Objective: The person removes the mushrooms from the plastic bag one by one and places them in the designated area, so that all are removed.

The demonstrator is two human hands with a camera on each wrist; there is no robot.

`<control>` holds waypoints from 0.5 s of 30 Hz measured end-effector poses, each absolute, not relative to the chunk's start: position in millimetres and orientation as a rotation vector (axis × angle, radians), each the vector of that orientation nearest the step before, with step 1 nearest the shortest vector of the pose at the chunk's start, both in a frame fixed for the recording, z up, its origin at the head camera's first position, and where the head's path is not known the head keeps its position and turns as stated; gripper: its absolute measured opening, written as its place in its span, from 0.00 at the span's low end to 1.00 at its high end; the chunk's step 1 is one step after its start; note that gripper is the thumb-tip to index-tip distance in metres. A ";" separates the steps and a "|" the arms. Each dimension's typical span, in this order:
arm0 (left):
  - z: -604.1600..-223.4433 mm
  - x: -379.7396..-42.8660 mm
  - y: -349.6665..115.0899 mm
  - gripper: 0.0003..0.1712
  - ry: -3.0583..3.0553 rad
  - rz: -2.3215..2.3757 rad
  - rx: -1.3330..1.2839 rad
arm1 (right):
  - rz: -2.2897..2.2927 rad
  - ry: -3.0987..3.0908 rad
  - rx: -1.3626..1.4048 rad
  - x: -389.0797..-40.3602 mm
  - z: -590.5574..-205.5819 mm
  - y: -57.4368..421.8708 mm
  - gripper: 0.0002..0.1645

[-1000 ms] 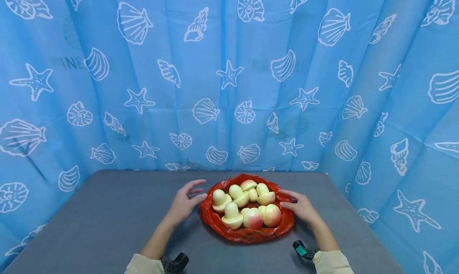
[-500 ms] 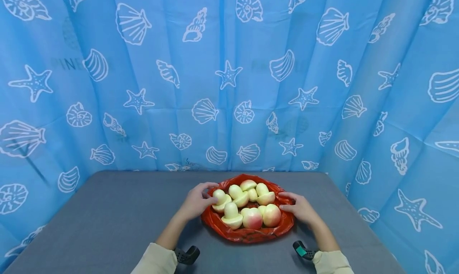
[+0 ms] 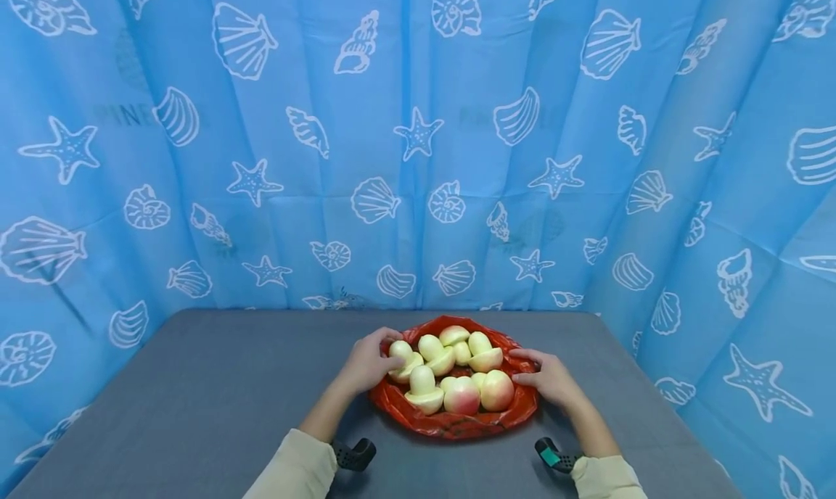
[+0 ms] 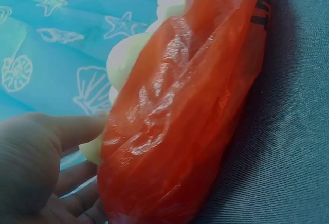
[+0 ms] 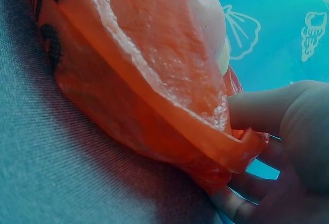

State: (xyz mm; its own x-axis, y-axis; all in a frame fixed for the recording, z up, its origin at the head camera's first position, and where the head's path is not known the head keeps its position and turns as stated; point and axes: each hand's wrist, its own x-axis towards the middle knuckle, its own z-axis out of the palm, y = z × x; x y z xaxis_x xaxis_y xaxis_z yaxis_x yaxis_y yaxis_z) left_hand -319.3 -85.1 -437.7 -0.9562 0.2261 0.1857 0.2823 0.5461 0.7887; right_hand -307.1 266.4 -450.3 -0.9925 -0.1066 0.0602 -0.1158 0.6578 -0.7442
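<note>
A red plastic bag point(image 3: 451, 430), its mouth spread wide, lies on the grey table. Inside are several pale yellow mushroom-shaped pieces, some with pink, rounded caps point(image 3: 461, 397). At the bag's left rim, my left hand point(image 3: 367, 365) has its thumb in front of one mushroom-shaped piece point(image 3: 401, 351) and its fingers behind it. In the left wrist view, a pale edge of this piece point(image 4: 92, 149) shows between thumb and fingers. My right hand point(image 3: 551, 378) holds the right rim, thumb inside. The right wrist view shows bag film point(image 5: 247, 149) folded between thumb and fingers.
The grey table point(image 3: 196, 412) reaches back to a blue curtain point(image 3: 418, 158) printed with white shells and starfish. A black strap piece point(image 3: 355, 454) sits at my left wrist, and another, with a green patch point(image 3: 547, 452), at my right.
My left hand has moved right, from beside the bag to over its left rim and around the left mushroom-shaped piece. The right hand has stayed at the right rim.
</note>
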 end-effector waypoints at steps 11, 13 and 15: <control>-437.6 -317.6 -81.9 0.24 -2.689 -1.324 -0.404 | 1.277 -2.863 0.161 -306.0 -449.9 265.5 0.27; -437.0 -317.0 -82.1 0.21 -2.692 -1.317 -0.404 | 1.279 -2.865 0.154 -306.5 -449.9 265.6 0.27; -435.5 -316.4 -82.7 0.19 -2.691 -1.321 -0.400 | 1.280 -2.866 0.154 -307.2 -449.7 265.7 0.28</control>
